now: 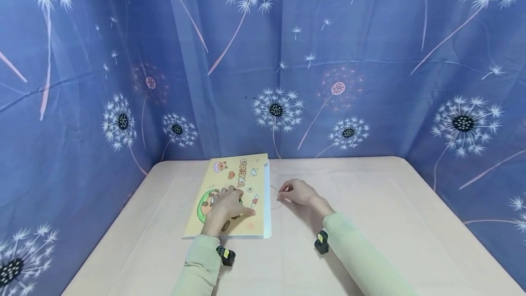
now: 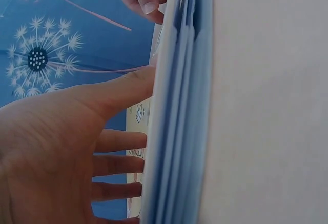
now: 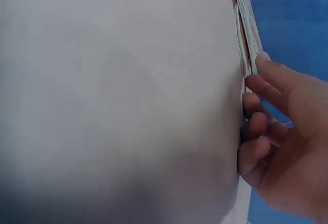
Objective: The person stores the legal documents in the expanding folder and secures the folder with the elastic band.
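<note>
A yellow file folder point(image 1: 256, 225) with cartoon capybaras lies on the table, its lettering running sideways. My left hand point(image 1: 227, 205) rests on its cover with the fingers spread. In the left wrist view the folder's layered blue edge point(image 2: 179, 116) shows, the left hand point(image 2: 56, 142) lying against the cover. A thin, pale elastic cord point(image 1: 276, 208) loops out past the folder's right edge. My right hand point(image 1: 299, 192) pinches this loop between thumb and forefinger, just off that edge. The right wrist view has the right hand point(image 3: 294, 137) with its other fingers curled near the tabletop.
The folder lies on a pale cloth-covered table point(image 1: 349, 186). A blue dandelion-print curtain point(image 1: 246, 118) hangs behind the table and along both sides. A small black camera point(image 1: 226, 256) sits on the left wrist, and another camera point(image 1: 322, 242) on the right.
</note>
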Demonstrator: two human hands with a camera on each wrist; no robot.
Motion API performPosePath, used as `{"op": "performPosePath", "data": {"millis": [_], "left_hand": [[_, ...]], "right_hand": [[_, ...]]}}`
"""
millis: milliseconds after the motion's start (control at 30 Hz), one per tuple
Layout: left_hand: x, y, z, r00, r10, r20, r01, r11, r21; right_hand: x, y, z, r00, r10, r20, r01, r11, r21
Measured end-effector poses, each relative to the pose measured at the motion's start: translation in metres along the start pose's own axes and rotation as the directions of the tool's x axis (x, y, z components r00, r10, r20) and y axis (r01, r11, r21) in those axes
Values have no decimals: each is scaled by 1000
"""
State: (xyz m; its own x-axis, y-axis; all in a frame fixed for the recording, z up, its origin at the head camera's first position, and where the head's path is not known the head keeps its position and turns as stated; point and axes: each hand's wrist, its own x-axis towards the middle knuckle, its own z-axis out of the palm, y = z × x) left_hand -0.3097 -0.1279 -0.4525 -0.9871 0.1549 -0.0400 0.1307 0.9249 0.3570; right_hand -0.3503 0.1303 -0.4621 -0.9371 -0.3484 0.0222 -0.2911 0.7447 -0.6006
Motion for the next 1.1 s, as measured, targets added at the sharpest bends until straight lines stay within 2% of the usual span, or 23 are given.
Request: {"op": "performPosePath", "data": {"millis": [167, 333, 600, 800, 900, 1100], "left_hand": [[1, -1, 1, 1000, 1, -5, -1, 1000, 4], [2, -2, 1, 1000, 6, -13, -6, 1000, 7], [1, -2, 1, 1000, 8, -16, -7, 1000, 12], [2, -3, 1, 1000, 9, -7, -9, 1000, 18], [4, -4, 2, 1000, 13, -4, -12, 999, 33], [4, -3, 2, 1000, 12, -2, -12, 999, 40]], "right_hand": [[2, 2, -3, 993, -85, 83, 80, 995, 54], [3, 1, -4, 985, -88, 150, 79, 995, 65], [3, -6, 4, 995, 29, 94, -23, 998, -58], [3, -9, 8, 998, 33, 47, -29, 995, -97], [2, -9, 8, 999, -4, 43, 9, 995, -98], [1, -12, 10, 982, -179, 68, 180, 983, -18]]}}
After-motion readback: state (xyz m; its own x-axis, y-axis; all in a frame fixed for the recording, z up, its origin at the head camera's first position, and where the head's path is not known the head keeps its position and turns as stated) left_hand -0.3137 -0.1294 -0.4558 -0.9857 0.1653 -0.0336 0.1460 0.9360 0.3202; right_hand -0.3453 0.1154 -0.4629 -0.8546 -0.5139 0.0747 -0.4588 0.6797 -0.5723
